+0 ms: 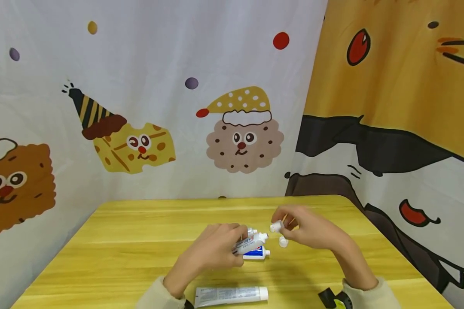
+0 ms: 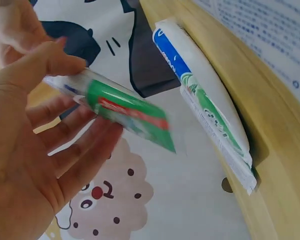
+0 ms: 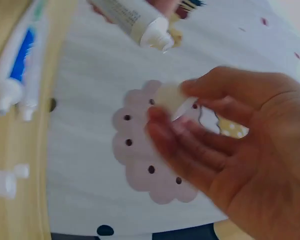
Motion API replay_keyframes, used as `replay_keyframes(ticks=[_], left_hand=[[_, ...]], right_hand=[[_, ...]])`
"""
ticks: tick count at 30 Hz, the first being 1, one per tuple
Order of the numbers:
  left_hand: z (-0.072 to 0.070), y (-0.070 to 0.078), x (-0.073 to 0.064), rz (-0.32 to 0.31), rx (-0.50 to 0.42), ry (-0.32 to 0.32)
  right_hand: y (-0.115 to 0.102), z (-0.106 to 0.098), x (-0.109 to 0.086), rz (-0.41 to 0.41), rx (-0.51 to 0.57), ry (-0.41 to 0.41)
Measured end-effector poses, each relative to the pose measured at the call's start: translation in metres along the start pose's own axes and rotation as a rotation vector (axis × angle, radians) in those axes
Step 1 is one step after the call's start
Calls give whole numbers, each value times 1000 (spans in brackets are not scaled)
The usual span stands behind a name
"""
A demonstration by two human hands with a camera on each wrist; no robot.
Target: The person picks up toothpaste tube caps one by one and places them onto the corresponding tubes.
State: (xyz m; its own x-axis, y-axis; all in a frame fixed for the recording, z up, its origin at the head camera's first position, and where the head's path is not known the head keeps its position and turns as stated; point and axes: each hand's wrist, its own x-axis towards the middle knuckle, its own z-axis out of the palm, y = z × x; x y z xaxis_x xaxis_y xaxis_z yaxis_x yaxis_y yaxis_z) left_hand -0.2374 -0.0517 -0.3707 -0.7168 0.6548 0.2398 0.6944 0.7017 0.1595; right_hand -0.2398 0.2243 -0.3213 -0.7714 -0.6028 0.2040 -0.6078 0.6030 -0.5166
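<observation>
My left hand [image 1: 210, 249] grips an uncapped toothpaste tube [image 1: 251, 243], its white nozzle pointing right and slightly up. Green and red printing shows on the tube's tail end in the left wrist view. A short distance right of that nozzle, my right hand [image 1: 311, 227] pinches a white cap [image 1: 276, 226] between thumb and fingertips, apart from the tube. Beneath the held tube, two more toothpaste tubes [image 3: 12, 65] lie side by side on the table with bare nozzles. Two white caps, a larger one [image 3: 4, 184] and a smaller one [image 3: 22, 170], sit together beyond their nozzle ends.
Closer to the table's front edge lies a silvery-white tube [image 1: 228, 296] with its white cap on, pointing right. The yellow wood-grain table [image 1: 139, 240] backs onto a white curtain [image 1: 147, 56] printed with cartoon figures. Dark bands circle both wrists.
</observation>
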Motion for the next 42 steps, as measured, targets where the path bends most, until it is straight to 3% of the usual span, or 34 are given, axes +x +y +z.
replay_keyframes(ticks=[8,14,18,22,31,35,42], left_hand=[[-8,-1,-2,4,-23,62],[-13,-4,-3,-3,-23,113],[-14,-5,-3,-4,-8,155],[-15,-4,-2,3,4,176],[-15,-2,-1,13,20,204],[-15,-2,-1,11,26,200],[-14,0,-2,10,48,189]], right_hand=[[3,6,5,-176,132,178],[4,11,8,-216,259,275],[3,12,8,-218,282,311],[3,14,9,-215,312,317],[3,16,13,-247,456,203],[2,19,13,-253,395,203],[-2,23,13,-228,161,268]])
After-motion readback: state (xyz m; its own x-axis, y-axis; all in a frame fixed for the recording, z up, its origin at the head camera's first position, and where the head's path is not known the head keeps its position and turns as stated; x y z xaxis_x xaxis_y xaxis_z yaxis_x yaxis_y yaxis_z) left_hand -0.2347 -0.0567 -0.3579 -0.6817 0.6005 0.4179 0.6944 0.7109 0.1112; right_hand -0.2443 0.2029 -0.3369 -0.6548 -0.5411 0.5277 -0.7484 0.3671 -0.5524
